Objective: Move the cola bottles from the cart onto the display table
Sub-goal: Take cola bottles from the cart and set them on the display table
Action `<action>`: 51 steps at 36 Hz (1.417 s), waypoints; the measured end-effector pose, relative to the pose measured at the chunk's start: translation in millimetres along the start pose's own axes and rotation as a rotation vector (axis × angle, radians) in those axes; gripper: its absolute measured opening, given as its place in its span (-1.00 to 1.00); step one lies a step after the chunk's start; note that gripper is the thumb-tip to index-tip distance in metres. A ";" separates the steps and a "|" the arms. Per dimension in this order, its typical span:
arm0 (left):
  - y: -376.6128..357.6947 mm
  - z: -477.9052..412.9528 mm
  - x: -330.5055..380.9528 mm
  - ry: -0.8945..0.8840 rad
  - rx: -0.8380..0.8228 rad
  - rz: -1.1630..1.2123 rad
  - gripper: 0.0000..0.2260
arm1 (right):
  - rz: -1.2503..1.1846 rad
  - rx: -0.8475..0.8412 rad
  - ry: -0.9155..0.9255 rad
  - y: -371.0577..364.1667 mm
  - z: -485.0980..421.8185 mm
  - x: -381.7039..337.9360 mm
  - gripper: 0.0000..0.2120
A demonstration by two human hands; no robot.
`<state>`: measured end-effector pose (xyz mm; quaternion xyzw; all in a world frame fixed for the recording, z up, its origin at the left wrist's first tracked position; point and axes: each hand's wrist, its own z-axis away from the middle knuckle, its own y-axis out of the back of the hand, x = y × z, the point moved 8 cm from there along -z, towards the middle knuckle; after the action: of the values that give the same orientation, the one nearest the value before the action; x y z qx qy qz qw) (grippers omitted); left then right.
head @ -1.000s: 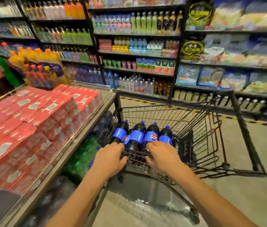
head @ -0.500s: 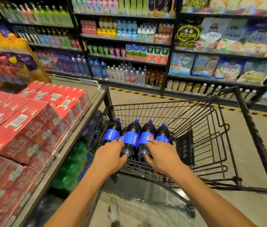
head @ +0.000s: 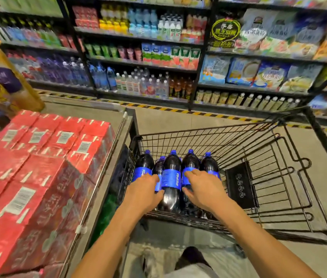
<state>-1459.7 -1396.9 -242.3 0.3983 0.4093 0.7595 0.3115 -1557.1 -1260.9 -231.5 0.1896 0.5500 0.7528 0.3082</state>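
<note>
Cola bottles (head: 171,177) are stood upright in the near-left corner of the cart (head: 198,129), at 12 o'clock from both hands. The left hand (head: 144,194) is curled round a bottle at the row's left. The right hand (head: 202,192) is wrapped on a bottle right of centre, thumb and fingers partly spread. The display table (head: 100,197), stacked with red cartons (head: 38,167), is seen at 9 o'clock of the cart.

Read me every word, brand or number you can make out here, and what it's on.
"PEPSI": blue label of the middle cola bottle in the cart.
"PEPSI", partly hidden: left cola bottle.
Barcode stickers on the red cartons, green round sign, shelf packs: too blurred to read.
</note>
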 end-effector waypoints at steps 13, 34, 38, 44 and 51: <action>-50.4 -64.5 -29.6 0.091 -0.266 0.181 -0.52 | -0.600 -0.186 -0.238 -55.5 -78.3 40.6 -0.44; -222.0 -174.1 -85.1 0.553 -0.508 0.833 -0.67 | -1.064 -0.455 -0.530 -194.4 -270.3 105.5 -0.46; -229.5 -175.2 -74.8 0.612 -0.511 0.847 -0.64 | -0.997 -0.422 -0.526 -205.2 -284.7 106.7 -0.51; -242.6 -180.8 -65.7 0.605 -0.436 0.882 -0.49 | -0.808 -0.296 -0.453 -196.8 -301.5 108.4 -0.34; -251.3 -188.2 -69.0 0.559 -0.315 0.880 -0.44 | -0.752 -0.247 -0.408 -204.9 -298.8 99.5 -0.44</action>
<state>-1550.8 -1404.0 -550.5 0.2633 0.1525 0.9473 -0.1005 -1764.8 -1364.4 -526.9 0.0829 0.4145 0.5956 0.6831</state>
